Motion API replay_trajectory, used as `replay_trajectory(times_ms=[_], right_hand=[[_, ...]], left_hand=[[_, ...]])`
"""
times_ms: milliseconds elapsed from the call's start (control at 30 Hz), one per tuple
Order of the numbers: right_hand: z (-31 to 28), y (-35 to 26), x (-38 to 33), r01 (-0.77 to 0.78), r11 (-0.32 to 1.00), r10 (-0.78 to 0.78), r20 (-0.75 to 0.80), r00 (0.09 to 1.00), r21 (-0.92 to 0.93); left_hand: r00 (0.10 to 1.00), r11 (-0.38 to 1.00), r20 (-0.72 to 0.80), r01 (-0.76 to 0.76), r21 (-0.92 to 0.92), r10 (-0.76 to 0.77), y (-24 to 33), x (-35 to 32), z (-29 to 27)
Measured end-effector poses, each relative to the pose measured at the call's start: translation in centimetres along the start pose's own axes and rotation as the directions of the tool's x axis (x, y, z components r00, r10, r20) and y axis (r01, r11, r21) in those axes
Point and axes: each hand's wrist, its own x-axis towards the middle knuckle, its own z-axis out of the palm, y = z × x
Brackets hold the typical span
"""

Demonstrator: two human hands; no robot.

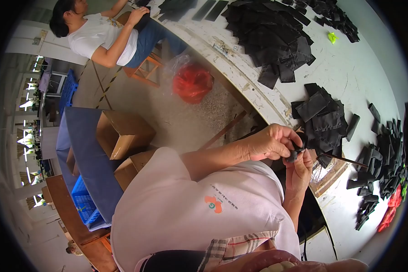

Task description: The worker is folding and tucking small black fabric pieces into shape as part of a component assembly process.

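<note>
My left hand (269, 143) and my right hand (300, 171) meet just off the edge of the white table (349, 72). Both pinch the same small black piece (296, 150), which looks like folded fabric. The fingers of both hands curl around it and hide most of it. A thin dark stick (347, 160) pokes out to the right from near my hands, over the table edge. Right beside my hands lies a heap of flat black pieces (324, 119).
A big pile of black pieces (272, 36) lies farther along the table, and rows of black strips (381, 158) with red and green bits sit at the right. Another person in a white shirt (102, 36) sits at the table's far end. Also there: red bag (191, 82), cardboard boxes (122, 133), blue crate (84, 204).
</note>
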Motion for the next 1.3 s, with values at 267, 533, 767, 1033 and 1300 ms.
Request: replay_trajectory(times_ms=[267, 533, 767, 1033, 1300], right_hand=[[-1.2, -1.6, -0.7, 0.330, 0.943, -0.328, 0.050, 0.943, -0.040], [-1.6, -3.4, -1.1, 0.305, 0.934, -0.320, -0.056, 0.946, -0.186], [-3.0, -5.6, -2.8, 0.252, 0.889, -0.353, -0.223, 0.909, -0.382], [-1.7, -13.3, -4.7, 0.373, 0.904, -0.405, -0.141, 0.903, -0.207], [-8.2, -12.7, 0.3, 0.219, 0.969, -0.234, -0.148, 0.961, -0.111]], left_hand=[[0.995, 0.954, 0.043, -0.095, 0.284, 0.087, 0.5, -0.1, 4.2], [0.726, 0.242, 0.182, -0.437, 0.866, 0.663, -2.1, 3.4, 4.9], [0.961, 0.790, -0.085, -0.165, 0.591, 0.265, -2.5, 6.0, 6.5], [0.874, 0.941, 0.447, 0.292, -0.169, -0.191, 0.4, 8.8, 11.6], [0.896, 0.863, 0.364, 0.381, -0.331, -0.256, -1.0, 14.2, 8.9]])
